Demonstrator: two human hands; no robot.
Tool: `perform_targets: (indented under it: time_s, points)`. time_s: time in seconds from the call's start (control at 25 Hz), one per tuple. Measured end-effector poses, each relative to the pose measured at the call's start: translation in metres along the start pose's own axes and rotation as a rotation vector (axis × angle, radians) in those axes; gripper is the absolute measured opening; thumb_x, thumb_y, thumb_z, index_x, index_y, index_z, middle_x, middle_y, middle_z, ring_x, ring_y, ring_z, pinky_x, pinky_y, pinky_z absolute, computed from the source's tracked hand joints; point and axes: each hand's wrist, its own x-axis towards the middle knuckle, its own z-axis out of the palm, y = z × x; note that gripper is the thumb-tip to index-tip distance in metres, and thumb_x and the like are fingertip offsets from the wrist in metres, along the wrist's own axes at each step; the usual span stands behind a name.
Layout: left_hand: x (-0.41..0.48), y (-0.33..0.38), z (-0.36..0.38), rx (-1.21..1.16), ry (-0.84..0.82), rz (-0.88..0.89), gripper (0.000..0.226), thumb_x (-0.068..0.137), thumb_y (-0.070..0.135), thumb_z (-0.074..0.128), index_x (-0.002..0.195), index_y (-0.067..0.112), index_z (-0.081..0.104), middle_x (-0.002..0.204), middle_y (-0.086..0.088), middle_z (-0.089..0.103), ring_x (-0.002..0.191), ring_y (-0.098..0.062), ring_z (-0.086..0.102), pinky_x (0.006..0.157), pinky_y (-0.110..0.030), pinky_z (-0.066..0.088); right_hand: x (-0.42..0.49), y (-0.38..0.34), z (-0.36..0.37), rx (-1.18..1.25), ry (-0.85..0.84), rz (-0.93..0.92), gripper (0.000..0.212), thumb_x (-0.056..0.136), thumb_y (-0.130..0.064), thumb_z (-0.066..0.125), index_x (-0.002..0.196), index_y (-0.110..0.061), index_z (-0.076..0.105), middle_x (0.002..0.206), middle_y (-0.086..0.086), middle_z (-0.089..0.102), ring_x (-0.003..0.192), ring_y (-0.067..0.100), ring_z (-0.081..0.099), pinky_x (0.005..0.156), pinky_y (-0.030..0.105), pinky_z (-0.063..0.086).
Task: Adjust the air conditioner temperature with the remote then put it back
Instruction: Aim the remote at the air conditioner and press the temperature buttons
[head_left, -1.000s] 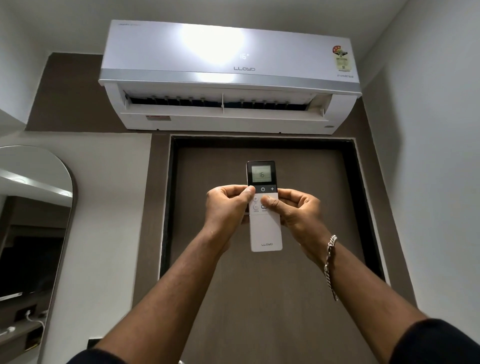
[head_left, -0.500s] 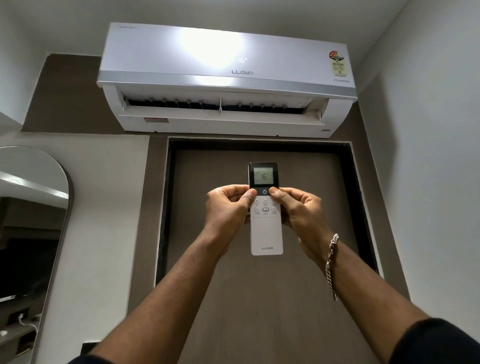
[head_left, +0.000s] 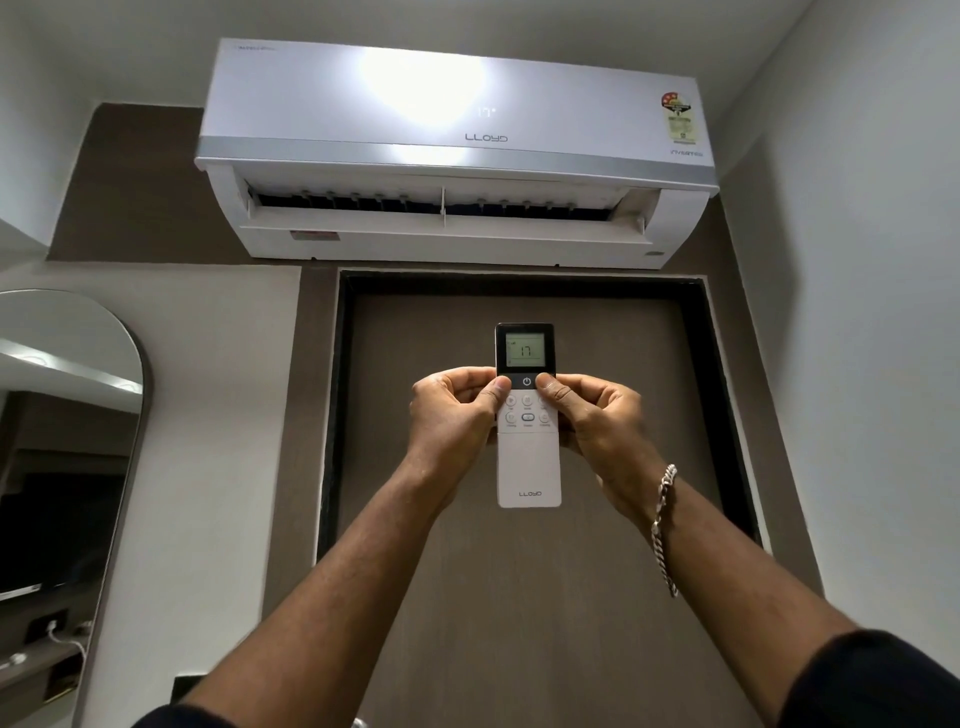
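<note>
From the head camera, a slim white plastic remote (head_left: 528, 457) with a dark top section is held upright at arm's length, in front of a brown panelled door (head_left: 519, 597). Its small grey screen reads "17", and "LLOYD" is printed near its lower end. The left hand (head_left: 451, 415) grips the remote's left edge, thumb lying on the left of the dark button band. The right hand (head_left: 597, 421) closes on the right edge, its thumb pressed on the right of that band, beside the power symbol. A silver chain bracelet (head_left: 665, 525) hangs at the right wrist.

Above the door a white wall-mounted air conditioner (head_left: 452, 150) shows "17" faintly on its face, "LLOYD" in grey letters and "INVERTER" at the right, under a coloured rating sticker whose print is too small to read. Its louvre stands open. An arched mirror (head_left: 62, 441) is fixed to the left wall.
</note>
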Motion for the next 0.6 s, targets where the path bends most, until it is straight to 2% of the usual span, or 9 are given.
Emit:
perform_targets:
  time_s: [0.2,0.36,0.48,0.6]
  points:
    - [-0.0013,0.0011,0.0007,-0.003,0.005,0.007,0.016,0.085,0.022,0.066,0.098,0.013,0.063,0.094,-0.008,0.073,0.086,-0.016,0.073,0.062,-0.024,0.060,-0.0012,-0.0048,0.0007,-0.012,-0.020,-0.014,0.019,0.084,-0.023,0.068,0.094,-0.007,0.069,0.087,0.010,0.076,0.076,0.018,0.074,0.066,0.027,0.061]
    - [-0.0018,0.0034,-0.0001,-0.001,-0.002,0.016,0.013,0.085,0.022,0.066,0.096,0.016,0.064,0.096,-0.008,0.073,0.085,-0.014,0.073,0.062,-0.024,0.060,-0.0020,-0.0085,0.0005,0.022,-0.025,-0.021,0.008,0.084,-0.021,0.068,0.082,-0.013,0.071,0.073,0.000,0.077,0.068,0.013,0.075,0.056,0.020,0.057]
    - [-0.0014,0.0052,-0.0010,-0.004,-0.001,0.018,0.016,0.084,0.021,0.066,0.099,0.014,0.064,0.097,-0.008,0.073,0.085,-0.014,0.073,0.062,-0.023,0.060,-0.0017,-0.0095,-0.0002,0.046,-0.031,-0.009,0.010,0.083,-0.021,0.069,0.084,-0.012,0.072,0.076,0.004,0.078,0.071,0.016,0.075,0.058,0.022,0.059]
    - [-0.0027,0.0060,-0.0013,-0.011,-0.001,0.019,0.007,0.084,0.020,0.066,0.091,0.020,0.064,0.095,-0.008,0.074,0.084,-0.014,0.073,0.063,-0.026,0.060,-0.0014,-0.0090,0.0001,0.046,-0.044,-0.001,0.016,0.082,-0.021,0.070,0.089,-0.008,0.072,0.081,0.007,0.078,0.074,0.018,0.076,0.060,0.024,0.060]
